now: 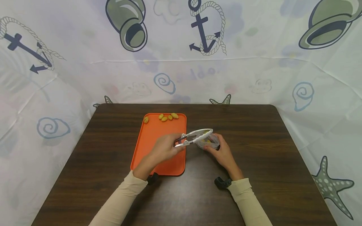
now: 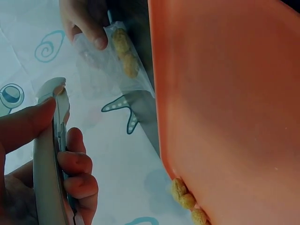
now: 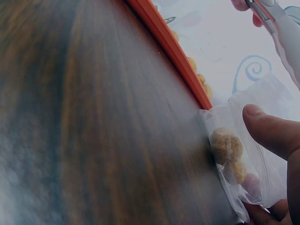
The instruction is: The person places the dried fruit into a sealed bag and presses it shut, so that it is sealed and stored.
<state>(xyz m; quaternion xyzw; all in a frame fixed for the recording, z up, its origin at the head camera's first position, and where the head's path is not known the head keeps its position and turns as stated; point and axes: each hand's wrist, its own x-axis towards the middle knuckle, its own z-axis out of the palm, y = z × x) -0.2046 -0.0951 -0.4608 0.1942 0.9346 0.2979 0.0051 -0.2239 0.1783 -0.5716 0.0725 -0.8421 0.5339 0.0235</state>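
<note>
In the head view my left hand (image 1: 165, 147) grips a pair of white and silver tongs (image 1: 195, 137), whose tips reach over a clear plastic bag (image 1: 210, 142). I cannot tell whether the tips pinch anything. Fingers and thumb of my right hand (image 1: 224, 153) hold that bag by its side. Peanuts (image 2: 125, 54) in their shells show through the bag in the left wrist view. Beneath my left hand is an orange tray (image 1: 158, 133), with several peanuts (image 1: 164, 119) lying along its far end and one peanut (image 1: 145, 120) in the far left corner.
The tray lies left of centre on a dark wood-grain table (image 1: 268, 157). A white cloth (image 1: 181, 78) printed with anchors, shells and starfish hangs behind the table and down its sides.
</note>
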